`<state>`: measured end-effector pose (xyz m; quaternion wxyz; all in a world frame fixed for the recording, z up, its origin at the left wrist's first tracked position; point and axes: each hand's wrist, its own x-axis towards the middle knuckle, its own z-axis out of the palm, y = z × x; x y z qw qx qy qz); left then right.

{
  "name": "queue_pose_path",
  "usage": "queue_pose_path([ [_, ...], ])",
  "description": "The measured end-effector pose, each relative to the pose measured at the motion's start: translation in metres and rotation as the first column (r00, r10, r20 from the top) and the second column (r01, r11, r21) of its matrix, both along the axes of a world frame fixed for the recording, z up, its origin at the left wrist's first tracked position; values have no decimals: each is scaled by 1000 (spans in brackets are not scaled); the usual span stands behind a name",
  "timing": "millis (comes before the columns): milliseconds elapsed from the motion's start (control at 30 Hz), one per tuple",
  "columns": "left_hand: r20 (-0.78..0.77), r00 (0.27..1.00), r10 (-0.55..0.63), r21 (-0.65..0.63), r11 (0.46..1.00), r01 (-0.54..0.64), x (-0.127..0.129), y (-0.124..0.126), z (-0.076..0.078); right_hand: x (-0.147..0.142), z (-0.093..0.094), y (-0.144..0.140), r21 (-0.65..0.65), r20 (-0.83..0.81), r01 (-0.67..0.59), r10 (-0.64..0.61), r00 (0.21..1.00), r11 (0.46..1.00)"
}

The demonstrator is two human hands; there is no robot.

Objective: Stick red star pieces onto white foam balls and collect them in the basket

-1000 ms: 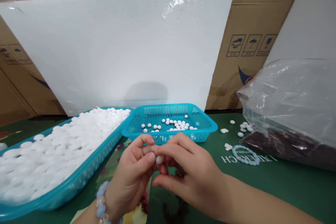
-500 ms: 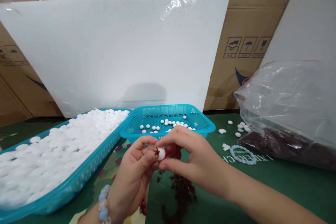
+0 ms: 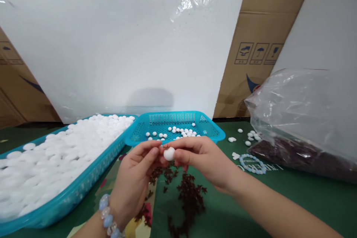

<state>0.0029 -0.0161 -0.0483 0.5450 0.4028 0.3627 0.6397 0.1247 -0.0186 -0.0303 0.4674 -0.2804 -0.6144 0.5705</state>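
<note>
A small white bead (image 3: 169,154) is pinched between the fingertips of my left hand (image 3: 134,182) and my right hand (image 3: 202,160), held above the green mat. My left wrist wears a pale blue bead bracelet (image 3: 108,221). Under the hands lies a scatter of small dark red star-shaped pieces (image 3: 185,197). Just behind the hands stands a small teal basket (image 3: 212,126) with several white beads in it. A large teal tray (image 3: 83,189) heaped with white beads fills the left side.
A clear plastic bag (image 3: 301,119) holding dark red pieces lies at the right. A loose blue bead bracelet (image 3: 252,163) and a few white beads (image 3: 247,137) lie beside it on the green mat. A white foam board (image 3: 117,52) and cardboard boxes stand behind.
Both hands have risen slightly toward the small basket with the white bead. A dark star piece seen on the bead half a second ago no longer shows. More dark pieces are visible below.
</note>
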Motion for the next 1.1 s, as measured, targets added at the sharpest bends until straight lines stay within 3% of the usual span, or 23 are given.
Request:
queue_pose_path([
  [133,-40,993,114,-9,993,-115,-5,9,-2,0,0,1,-106,-93,-15,5,996,994],
  [333,-25,989,144,2,990,-144,-5,10,0,-3,0,2,-180,-142,-56,30,989,982],
  [600,-4,997,81,1,997,-81,-5,1,4,-4,-5,0,-7,-168,-79,76,983,997],
  [833,-155,988,21,163,987,5,-6,1,-1,-6,-3,-3,78,-234,-57,74,969,995],
  [1000,-217,968,129,191,978,-88,-6,5,-5,-6,-3,-4,102,-241,-62,85,967,993],
  [1100,-329,916,231,250,956,-152,-12,5,10,-5,-5,-5,131,-187,-26,50,981,991],
])
